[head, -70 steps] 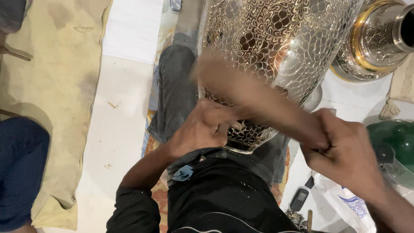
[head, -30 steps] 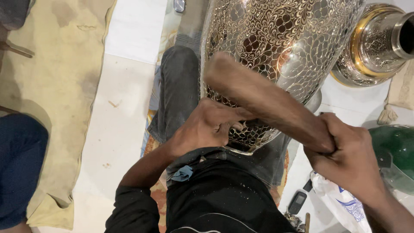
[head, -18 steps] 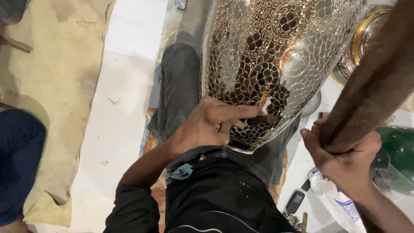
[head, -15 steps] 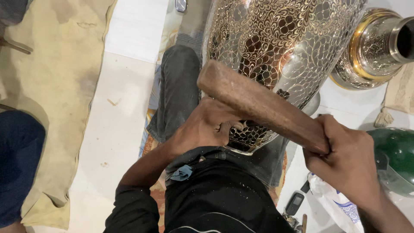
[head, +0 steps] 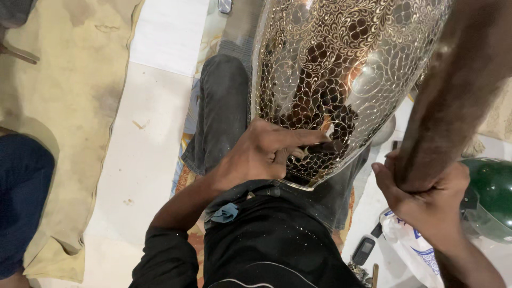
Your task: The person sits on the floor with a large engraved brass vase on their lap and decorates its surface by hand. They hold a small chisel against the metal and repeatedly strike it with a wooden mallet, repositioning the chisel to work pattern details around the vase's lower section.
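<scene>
My left hand [head: 261, 154] pinches the chisel [head: 320, 148] tip-on against the engraved metal vessel [head: 341, 69], right hand [head: 426, 194] fisted round the raised wooden mallet [head: 453, 101], up-right of it.

one engraved metal vessel [head: 341, 80], one wooden mallet [head: 453, 101], one phone [head: 364, 250]

Black long sleeve on left arm, black top, dusty grey jeans, bare hands

To my left, a worn beige cloth mat [head: 64, 106] covers the pale floor [head: 144, 160]. By my right knee: a glossy dark green helmet [head: 493, 197], a small black phone [head: 364, 250].
</scene>
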